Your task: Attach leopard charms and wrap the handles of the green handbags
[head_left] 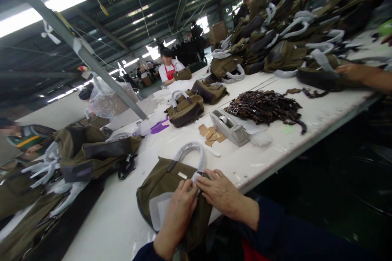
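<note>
An olive-green handbag (165,175) lies at the near edge of the white table, its handle (191,147) wrapped in pale film and arched upward. White sheet material (159,210) rests on its front. My left hand (180,206) lies over the bag, with its fingertips closed on the wrapped base of the handle. From the right, my right hand (222,191) meets it there, fingers bent and pressed on the same handle end. The fingertips of both hands nearly touch. What lies under them is partly hidden.
Beyond the bag are a grey tape dispenser (229,126), tan cards (211,133) and a heap of dark brown straps (266,106). More bags (98,151) lie left, others (288,45) are piled back right. Another person's arm (364,75) reaches in at right; a metal post (101,71) slants left.
</note>
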Action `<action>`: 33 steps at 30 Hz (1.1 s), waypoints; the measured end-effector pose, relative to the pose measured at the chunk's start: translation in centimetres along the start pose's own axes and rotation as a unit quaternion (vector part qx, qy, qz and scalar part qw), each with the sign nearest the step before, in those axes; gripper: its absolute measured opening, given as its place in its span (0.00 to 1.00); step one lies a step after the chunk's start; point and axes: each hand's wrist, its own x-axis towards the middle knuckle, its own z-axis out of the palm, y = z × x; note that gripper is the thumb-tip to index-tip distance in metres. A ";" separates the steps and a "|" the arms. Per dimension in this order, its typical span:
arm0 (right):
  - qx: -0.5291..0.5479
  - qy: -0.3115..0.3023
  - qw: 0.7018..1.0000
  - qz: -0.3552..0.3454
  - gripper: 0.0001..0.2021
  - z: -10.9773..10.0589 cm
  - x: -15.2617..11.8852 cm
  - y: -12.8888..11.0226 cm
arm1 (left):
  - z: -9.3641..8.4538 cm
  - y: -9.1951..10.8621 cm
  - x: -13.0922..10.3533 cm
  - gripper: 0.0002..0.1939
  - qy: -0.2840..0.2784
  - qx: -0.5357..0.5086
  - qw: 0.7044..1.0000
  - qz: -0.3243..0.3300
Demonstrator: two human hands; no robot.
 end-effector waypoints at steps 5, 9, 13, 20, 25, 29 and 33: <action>0.100 -0.007 0.995 0.016 0.17 -1.5 -0.3 1.0 | 0.6 0.1 0.0 0.17 -0.005 0.006 1.000 -0.007; 0.209 0.126 0.959 0.141 0.13 -5.8 -0.4 6.6 | 0.8 -0.2 -0.1 0.18 -0.013 -0.004 1.000 -0.016; 0.151 0.232 0.906 0.321 0.16 -10.2 0.4 14.2 | 1.0 -0.4 0.1 0.19 -0.022 -0.003 1.000 -0.020; 0.111 0.094 0.903 0.403 0.08 -12.2 3.4 19.5 | 1.1 -0.4 0.1 0.21 -0.016 -0.006 1.000 -0.017; 0.180 0.046 0.876 0.445 0.07 -12.7 4.6 19.6 | 0.9 -0.3 0.0 0.19 0.006 0.001 1.000 -0.007; 0.236 0.063 0.852 0.463 0.07 -12.8 4.8 19.0 | 1.3 -0.5 0.1 0.20 0.017 -0.001 1.000 -0.001; 0.285 0.122 0.836 0.454 0.10 -13.1 3.6 17.9 | 1.9 -1.0 0.1 0.20 0.017 0.005 1.000 -0.001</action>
